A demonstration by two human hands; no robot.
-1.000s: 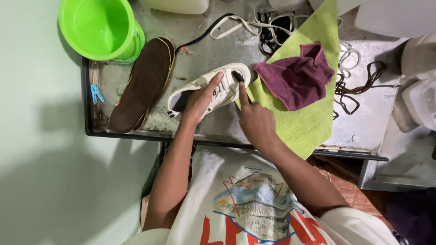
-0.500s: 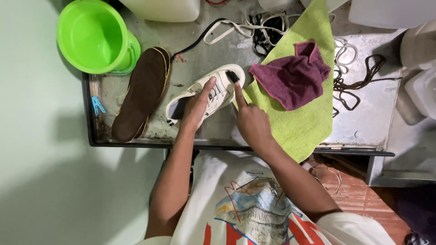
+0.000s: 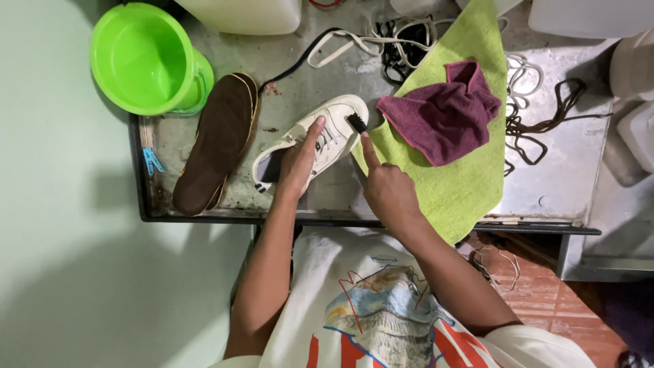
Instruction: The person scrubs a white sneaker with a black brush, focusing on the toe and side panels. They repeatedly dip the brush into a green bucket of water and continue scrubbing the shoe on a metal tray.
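Surface: wet, stained grey metal tabletop (image 3: pixel 327 197) with a dark raised rim, set against a pale green wall; reddish floor tiles show at lower right.
Shoe: white low sneaker (image 3: pixel 320 140), laces removed, eyelets bare; lies on its side near the middle of the tabletop, toe pointing up and right, opening toward the lower left; sole edge off-white, lightly soiled.
Left hand: left hand (image 3: pixel 298 162) rests flat over the shoe's upper, fingers spread along the lace area, pressing it down.
Right hand: right hand (image 3: pixel 387 191) is curled around a small brush handle, forefinger stretched along it; most of the handle is hidden by the fingers.
Brush: dark bristle head (image 3: pixel 356 123) touching the shoe's toe cap.
Cloth, green: lime green towel (image 3: pixel 470 184) spread flat just right of the shoe, its lower corner hanging over the tabletop's front edge.
Cloth, maroon: crumpled maroon rag (image 3: pixel 443 119) lying on the green towel.
Insole: brown insole (image 3: pixel 218 140) left of the shoe, tilted, apart from it.
Basin: bright green plastic basin (image 3: pixel 139 58) at upper left, beside the insole's top end.
Laces: white, black and brown laces (image 3: pixel 402 44) in loose tangles along the far edge and right side.
Peg: blue clothes peg (image 3: pixel 152 161) by the left rim.
Containers: white tubs (image 3: pixel 242 13) along the far edge.
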